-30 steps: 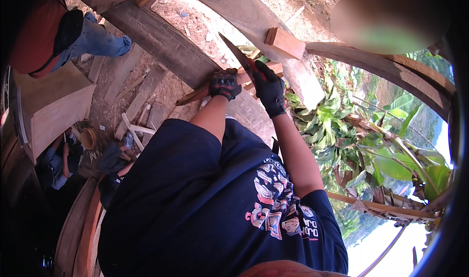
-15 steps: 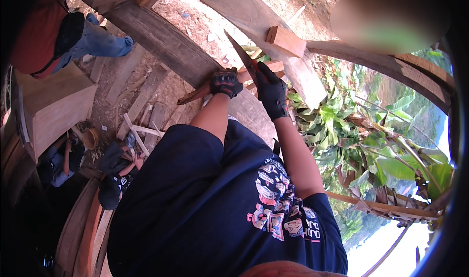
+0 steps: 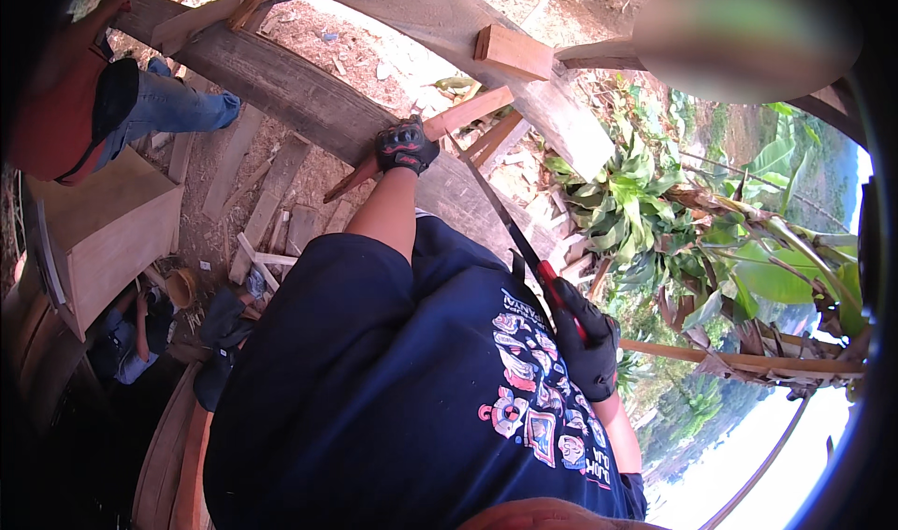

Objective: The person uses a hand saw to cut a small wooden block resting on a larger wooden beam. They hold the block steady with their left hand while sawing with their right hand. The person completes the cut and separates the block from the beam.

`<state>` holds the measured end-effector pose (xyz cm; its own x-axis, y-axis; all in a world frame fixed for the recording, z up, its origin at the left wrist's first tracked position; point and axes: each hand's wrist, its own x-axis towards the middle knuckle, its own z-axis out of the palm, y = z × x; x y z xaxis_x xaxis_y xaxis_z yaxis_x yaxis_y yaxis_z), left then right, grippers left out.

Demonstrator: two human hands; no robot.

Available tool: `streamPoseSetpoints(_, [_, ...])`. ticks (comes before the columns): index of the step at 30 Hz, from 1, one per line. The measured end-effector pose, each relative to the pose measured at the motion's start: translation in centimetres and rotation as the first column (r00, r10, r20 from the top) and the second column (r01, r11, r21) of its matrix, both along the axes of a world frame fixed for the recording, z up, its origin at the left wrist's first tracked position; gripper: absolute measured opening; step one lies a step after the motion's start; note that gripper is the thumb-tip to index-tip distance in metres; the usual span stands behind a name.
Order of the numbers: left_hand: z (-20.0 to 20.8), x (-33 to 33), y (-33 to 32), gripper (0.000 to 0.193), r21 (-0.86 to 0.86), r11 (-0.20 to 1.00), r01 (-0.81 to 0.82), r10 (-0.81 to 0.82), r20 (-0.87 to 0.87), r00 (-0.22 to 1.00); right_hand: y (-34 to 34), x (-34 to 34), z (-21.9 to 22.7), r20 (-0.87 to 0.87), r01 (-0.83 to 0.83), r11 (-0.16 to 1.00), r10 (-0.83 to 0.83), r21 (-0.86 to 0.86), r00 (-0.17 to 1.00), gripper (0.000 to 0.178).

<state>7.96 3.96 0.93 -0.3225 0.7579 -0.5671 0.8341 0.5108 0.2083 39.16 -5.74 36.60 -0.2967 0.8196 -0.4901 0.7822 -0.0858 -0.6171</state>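
Observation:
My left hand (image 3: 406, 146), in a black glove with a hard knuckle guard, is closed over a reddish length of wood (image 3: 470, 111) and presses it against a broad grey plank (image 3: 285, 81). One end of the wood sticks out on each side of the glove. In my right hand (image 3: 587, 343), also gloved, is the red and black handle of a handsaw (image 3: 505, 217). Its long narrow blade points up and left, with the tip beside the wood just right of my left hand. The right arm is drawn back close to my body.
A squared wooden block (image 3: 514, 53) rests on another wide board (image 3: 440, 11) beyond the plank. Leafy plants (image 3: 631, 188) grow at the right. A co-worker in jeans (image 3: 182, 100) stands at the left by a wooden box (image 3: 108, 226); others sit lower left among scattered boards.
My right hand has pulled the saw back, down and to the right, away from the wood. My left hand keeps its hold. The whole view has shifted slightly.

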Motion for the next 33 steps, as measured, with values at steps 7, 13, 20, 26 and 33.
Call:
streamPoseSetpoints(7, [-1.1, 0.9, -0.2, 0.055, 0.030, 0.999, -0.034, 0.036, -0.051, 0.998, -0.4, -0.2, 2.8, -0.049, -0.034, 0.986, 0.042, 0.161, 0.998, 0.040])
streamPoseSetpoints(13, [-0.3, 0.9, -0.6, 0.056, 0.026, 0.999, -0.029, 0.030, -0.059, 0.998, 6.2, -6.0, -5.0, -0.124, -0.043, 0.982, 0.066, 0.182, 0.990, 0.041])
streamPoseSetpoints(20, [0.2, 1.2, 0.1, 0.045, 0.064, 0.995, -0.081, 0.083, -0.025, 0.996, 12.6, -13.7, -16.2, -0.267, -0.087, 0.968, 0.151, 0.236, 0.952, 0.040])
streamPoseSetpoints(26, [0.1, 0.5, -0.2, 0.041, 0.074, 0.993, -0.094, 0.093, 0.018, 0.995, 15.7, -17.1, -21.5, -0.250, -0.147, 0.949, 0.220, 0.280, 0.943, 0.039])
streamPoseSetpoints(33, [0.0, 0.3, -0.2, 0.038, 0.060, 0.992, -0.113, 0.111, 0.030, 0.993, 17.0, -17.7, -23.8, -0.219, -0.144, 0.961, 0.197, 0.235, 0.956, 0.036])
